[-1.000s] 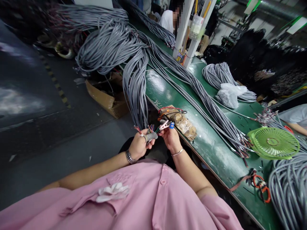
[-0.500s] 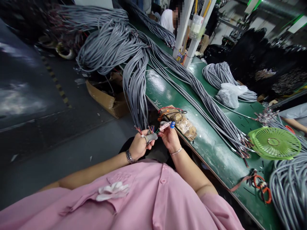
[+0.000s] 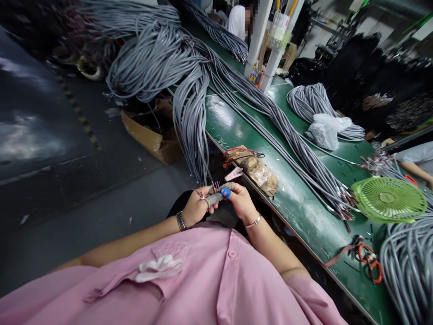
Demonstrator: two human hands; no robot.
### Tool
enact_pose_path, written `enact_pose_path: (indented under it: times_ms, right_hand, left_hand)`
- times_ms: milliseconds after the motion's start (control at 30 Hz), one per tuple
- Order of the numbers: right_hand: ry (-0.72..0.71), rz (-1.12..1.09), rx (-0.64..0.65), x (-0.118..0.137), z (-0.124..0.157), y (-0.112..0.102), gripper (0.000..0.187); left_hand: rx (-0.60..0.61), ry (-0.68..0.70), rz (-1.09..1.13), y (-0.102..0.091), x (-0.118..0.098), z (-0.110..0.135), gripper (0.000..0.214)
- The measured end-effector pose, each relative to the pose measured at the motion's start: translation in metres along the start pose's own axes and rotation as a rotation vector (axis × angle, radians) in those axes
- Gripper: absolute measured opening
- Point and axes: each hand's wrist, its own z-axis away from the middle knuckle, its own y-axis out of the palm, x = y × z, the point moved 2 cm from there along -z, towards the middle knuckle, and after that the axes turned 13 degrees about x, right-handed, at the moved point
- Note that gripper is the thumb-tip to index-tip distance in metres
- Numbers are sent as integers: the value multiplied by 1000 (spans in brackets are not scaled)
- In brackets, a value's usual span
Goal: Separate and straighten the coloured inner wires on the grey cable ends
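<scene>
My left hand (image 3: pixel 195 206) is closed round the end of a grey cable (image 3: pixel 216 197) whose thin coloured wires (image 3: pixel 214 185) fan out above the fingers. My right hand (image 3: pixel 241 199) meets it from the right, thumb and taped fingertips pinched on the same cable end. Both hands are held just off the near edge of the green bench (image 3: pixel 297 203), over my lap. A thick hanging bundle of grey cables (image 3: pixel 191 122) drops down just behind the left hand.
A brown taped tool block (image 3: pixel 257 169) lies on the bench beside my hands. A long cable bundle (image 3: pixel 291 144) runs across the bench. A green fan (image 3: pixel 389 198), a plastic bag (image 3: pixel 324 131) and a cardboard box (image 3: pixel 152 140) on the floor stand around. Other people work at the back and right.
My right hand has come down and left from the spread wire tips onto the grey cable end. The left hand has stayed in place.
</scene>
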Motion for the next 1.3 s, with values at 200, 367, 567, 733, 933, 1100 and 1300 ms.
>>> enact_pose_path:
  times_ms: [200,367,567,733,933,1100,1300]
  right_hand:
    - [32,16,-4,-1,-3,0,19]
    - [50,-124,23,-7,-3,-9,26]
    - [47,-335,-38,-3,-11,-19,48]
    - [-94,-192,-102,6,-22,-13,40]
    - [-87,-319,-106,2,-27,-7,36]
    - [-98,-490,-105,-1,-32,-9,30]
    - [-76,-462,-84,-4,-32,-9,41]
  left_hand:
    - [110,-64,-40,-1,-3,-1,18]
    - [-8,0,120,-5,2,-1,18]
    - [-81,1,241,-7,-5,-4,18]
    - [-71,-16,262,-2,-11,-9,19]
    - [-61,-42,252,4,-13,-11,18]
    - [-53,-42,240,5,-10,-14,18]
    - [-60,-34,230,3,-6,-16,18]
